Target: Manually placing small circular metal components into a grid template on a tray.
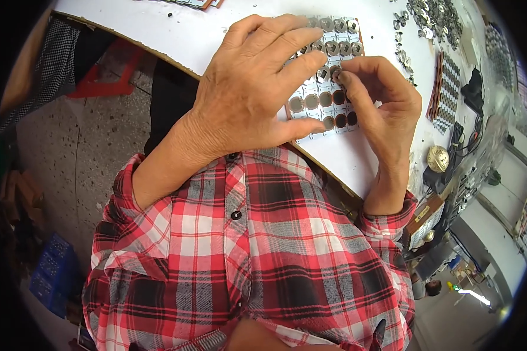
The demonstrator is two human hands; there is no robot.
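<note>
A flat panel (318,111) with rows of round places lies on the white table under both my hands. Its far rows carry shiny round metal pieces (332,48), while the near rows show bare grey or dark discs (326,98). My left hand (257,82) rests spread across the panel's left side, fingers stretched and thumb lying along its near part. At the panel's right edge, my right hand (380,96) pinches a small round metal piece (335,72) between thumb and forefinger, over the middle rows. The fingers partly cover that piece.
A pile of loose small metal pieces (436,20) spreads over the white table (152,17) at the far right. Nearer stands a stack of similar panels (445,93), with a gold-coloured round object (437,158) and dark cables (465,140) beside it. A blue crate (52,275) sits low on the left.
</note>
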